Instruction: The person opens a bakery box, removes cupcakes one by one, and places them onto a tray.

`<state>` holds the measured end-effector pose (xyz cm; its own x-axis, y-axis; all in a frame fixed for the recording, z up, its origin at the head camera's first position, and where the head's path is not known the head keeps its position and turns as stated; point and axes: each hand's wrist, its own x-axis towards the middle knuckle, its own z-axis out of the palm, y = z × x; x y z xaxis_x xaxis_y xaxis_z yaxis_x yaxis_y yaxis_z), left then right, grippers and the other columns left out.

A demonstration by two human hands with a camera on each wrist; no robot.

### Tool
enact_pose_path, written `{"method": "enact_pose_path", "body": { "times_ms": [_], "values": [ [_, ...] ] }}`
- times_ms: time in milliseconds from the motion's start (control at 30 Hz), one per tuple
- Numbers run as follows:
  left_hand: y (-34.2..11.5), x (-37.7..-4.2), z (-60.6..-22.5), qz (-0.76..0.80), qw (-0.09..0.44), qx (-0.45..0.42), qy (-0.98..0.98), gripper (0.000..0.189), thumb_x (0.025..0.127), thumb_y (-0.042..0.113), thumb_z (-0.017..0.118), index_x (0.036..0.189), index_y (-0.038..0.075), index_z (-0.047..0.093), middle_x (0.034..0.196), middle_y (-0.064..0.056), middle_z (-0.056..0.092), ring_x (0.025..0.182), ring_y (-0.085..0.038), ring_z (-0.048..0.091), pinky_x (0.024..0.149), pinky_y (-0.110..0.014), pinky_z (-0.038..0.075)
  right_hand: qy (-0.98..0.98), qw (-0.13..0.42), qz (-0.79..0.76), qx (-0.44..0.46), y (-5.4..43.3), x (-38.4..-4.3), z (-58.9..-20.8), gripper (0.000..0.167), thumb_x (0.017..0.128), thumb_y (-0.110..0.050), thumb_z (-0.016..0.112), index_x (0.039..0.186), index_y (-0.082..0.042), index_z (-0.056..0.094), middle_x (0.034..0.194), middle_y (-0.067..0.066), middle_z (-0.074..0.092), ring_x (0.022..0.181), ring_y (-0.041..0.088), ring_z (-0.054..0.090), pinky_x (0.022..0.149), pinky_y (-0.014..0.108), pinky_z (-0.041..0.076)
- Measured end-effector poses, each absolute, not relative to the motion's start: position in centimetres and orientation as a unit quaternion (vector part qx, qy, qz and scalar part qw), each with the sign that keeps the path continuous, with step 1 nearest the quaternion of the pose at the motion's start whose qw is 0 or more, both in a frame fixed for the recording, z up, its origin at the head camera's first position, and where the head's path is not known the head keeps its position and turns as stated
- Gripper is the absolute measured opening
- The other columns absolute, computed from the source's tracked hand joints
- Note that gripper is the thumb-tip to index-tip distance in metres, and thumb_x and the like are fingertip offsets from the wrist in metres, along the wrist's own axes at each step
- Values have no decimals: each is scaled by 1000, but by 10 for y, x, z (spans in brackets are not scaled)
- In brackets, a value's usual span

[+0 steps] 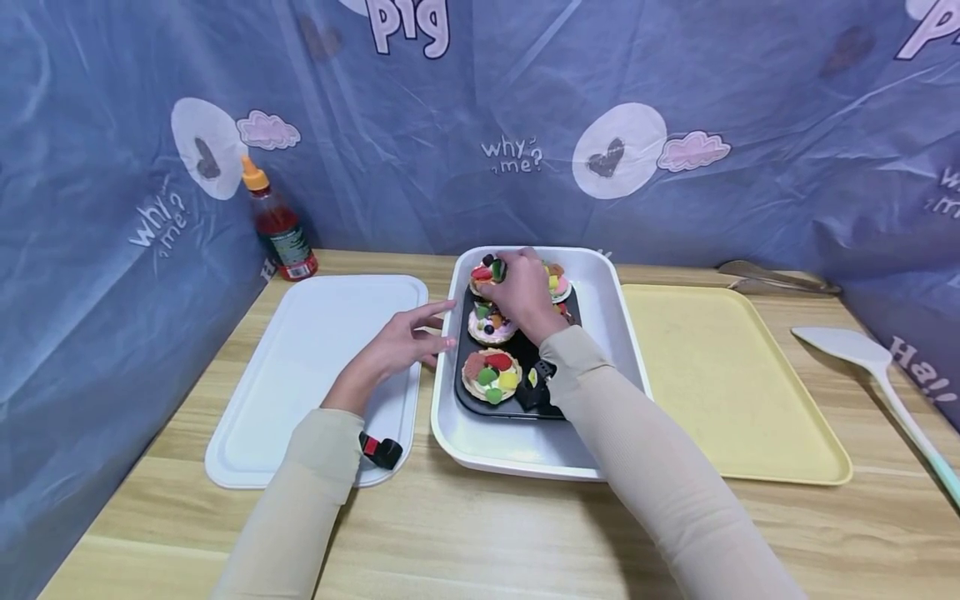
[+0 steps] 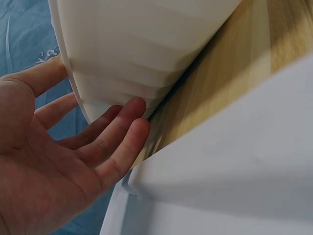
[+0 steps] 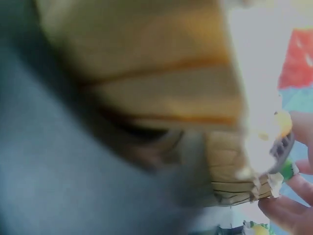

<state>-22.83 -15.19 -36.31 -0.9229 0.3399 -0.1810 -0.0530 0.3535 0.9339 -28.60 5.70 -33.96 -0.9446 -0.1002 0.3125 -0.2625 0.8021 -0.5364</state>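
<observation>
A white bin (image 1: 442, 417) holds a black tray (image 1: 480, 407) of fruit-topped tarts. My right hand (image 1: 519, 287) reaches over the tray and grips the far-left tart (image 1: 480, 275) at its edge. In the right wrist view, fingers (image 3: 283, 210) lie against the crust of a tart (image 3: 230, 166). Nearer on the left side sit a cream-topped tart (image 1: 487, 327) and a larger tart (image 1: 491, 375); others at the right are partly hidden by my hand. My left hand (image 1: 401, 340) touches the bin's left rim, its fingers loosely extended along the outer wall (image 2: 132, 49).
A white tray (image 1: 315, 367) lies left of the bin, a yellow tray (image 1: 720, 375) right of it. A red sauce bottle (image 1: 283, 233) stands at the back left. Metal tongs (image 1: 780, 279) and a white spatula (image 1: 862, 348) lie at the right. Blue cloth (image 1: 420, 150) borders the table.
</observation>
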Motion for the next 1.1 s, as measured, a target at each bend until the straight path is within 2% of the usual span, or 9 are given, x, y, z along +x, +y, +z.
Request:
{"method": "enact_pose_path", "body": {
  "times_ms": [167,367,600,867,1100],
  "values": [
    [-150,-227,-363,561,173,94,804,65,96,12,69,155,20,43,141,-21,51,104,-24,66,78,-37,62,-922,131,358,72,65,-285,-333,65,80,-25,83,137,-1,61,132,22,57,121,35,57,105,45,48],
    [-146,-225,-362,559,174,95,805,65,96,12,69,155,21,42,141,-21,50,103,-24,66,78,-37,62,-898,129,419,38,77,-280,-319,68,75,-21,83,137,-2,62,132,21,58,121,33,54,104,43,50],
    [-144,-221,-361,559,171,97,805,64,96,13,69,155,21,43,140,-22,50,104,-24,65,76,-35,62,-882,111,456,28,90,-275,-306,64,79,-17,85,137,-1,61,136,20,59,124,31,57,101,40,53],
    [-147,-221,-362,559,166,93,807,65,97,13,68,155,21,42,140,-21,49,106,-25,64,77,-34,61,-860,142,489,17,110,-264,-298,64,80,-15,84,139,-6,61,135,17,57,119,31,60,99,41,53],
    [-151,-224,-362,555,170,91,809,65,97,15,68,156,23,41,141,-21,48,109,-27,63,80,-36,62,-852,127,508,-2,130,-257,-303,62,83,-13,81,141,-9,60,137,17,58,116,34,63,96,43,56]
  ]
}}
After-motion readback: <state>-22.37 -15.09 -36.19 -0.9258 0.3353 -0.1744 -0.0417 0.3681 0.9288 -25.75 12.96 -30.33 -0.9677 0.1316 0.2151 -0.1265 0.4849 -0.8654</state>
